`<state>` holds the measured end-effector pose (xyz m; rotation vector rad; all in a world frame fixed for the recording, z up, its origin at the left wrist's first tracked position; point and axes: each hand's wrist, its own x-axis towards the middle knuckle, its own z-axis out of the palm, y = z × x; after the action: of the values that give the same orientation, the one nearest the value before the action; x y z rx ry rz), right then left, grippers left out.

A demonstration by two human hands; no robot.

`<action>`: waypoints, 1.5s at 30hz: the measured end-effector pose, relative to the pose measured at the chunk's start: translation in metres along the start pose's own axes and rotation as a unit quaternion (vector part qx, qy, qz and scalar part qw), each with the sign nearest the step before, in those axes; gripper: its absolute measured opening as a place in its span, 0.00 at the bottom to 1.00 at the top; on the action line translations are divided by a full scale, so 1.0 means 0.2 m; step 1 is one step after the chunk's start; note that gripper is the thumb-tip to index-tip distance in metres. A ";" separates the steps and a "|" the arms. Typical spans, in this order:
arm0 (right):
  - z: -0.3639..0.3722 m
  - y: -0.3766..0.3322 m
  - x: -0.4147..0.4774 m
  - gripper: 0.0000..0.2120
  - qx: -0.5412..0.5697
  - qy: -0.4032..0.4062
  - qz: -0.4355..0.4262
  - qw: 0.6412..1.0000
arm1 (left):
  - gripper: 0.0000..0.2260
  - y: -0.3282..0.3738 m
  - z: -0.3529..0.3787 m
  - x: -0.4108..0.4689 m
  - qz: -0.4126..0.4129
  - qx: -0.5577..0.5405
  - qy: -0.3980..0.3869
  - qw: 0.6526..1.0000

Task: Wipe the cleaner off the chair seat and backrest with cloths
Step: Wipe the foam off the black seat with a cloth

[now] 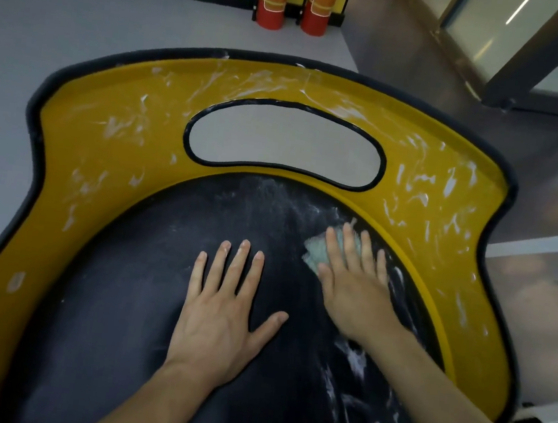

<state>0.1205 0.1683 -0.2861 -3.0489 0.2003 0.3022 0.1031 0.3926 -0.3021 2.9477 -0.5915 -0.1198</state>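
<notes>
- Near right edge of the seat [144, 300]: white cleaner streaks [354, 364] still sit just beside our right forearm, not yet wiped.
- Left hand [222, 312] lies flat on the seat's middle, fingers spread, holding nothing; we judge it's just bracing.
- Right hand [353, 281] is flat too, palm down, fingers spread over a pale green cloth [315, 249]; it pins the cloth to the seat rather than gripping it. Slight blur there.
- Cloth sits at the seat's far right, near the yellow rim; only its left edge and a bit between the fingers show.
- Step in hand, we judge: wiping the seat's right side. To do it well, keep the palm pressing evenly, sweep in overlapping passes toward the near streaks, and refold once the cloth loads up.
- Seat's far edge carries a thin white haze [286, 198]; needs a pass.
- Backrest [112, 145], yellow, wraps the seat; smears cover it left, top and right, heaviest on the right. Untouched, it seems.
- Cutout [285, 139] in the backrest's middle; wipe round its edging.
- Beyond, two extinguishers [272, 0] stand on the floor.
</notes>
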 end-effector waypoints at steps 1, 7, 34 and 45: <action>-0.02 0.00 0.11 0.28 0.006 0.001 0.008 1.000 | 0.39 0.00 0.00 0.00 0.000 0.000 0.000 1.000; -0.08 -0.04 0.32 0.28 0.029 0.004 0.007 1.000 | 0.38 0.01 0.00 -0.01 -0.002 0.004 -0.002 1.000; 0.09 -0.11 -0.31 0.30 0.015 0.028 -0.030 0.999 | 0.39 0.00 0.00 -0.01 0.000 -0.007 -0.006 1.000; -0.07 -0.28 0.36 0.28 0.032 -0.011 0.009 0.999 | 0.40 0.00 0.00 0.00 -0.008 -0.013 -0.005 1.000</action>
<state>0.2012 0.2145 -0.2838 -2.9803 0.2325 0.3224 0.1025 0.3922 -0.3028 2.9282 -0.5630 -0.1420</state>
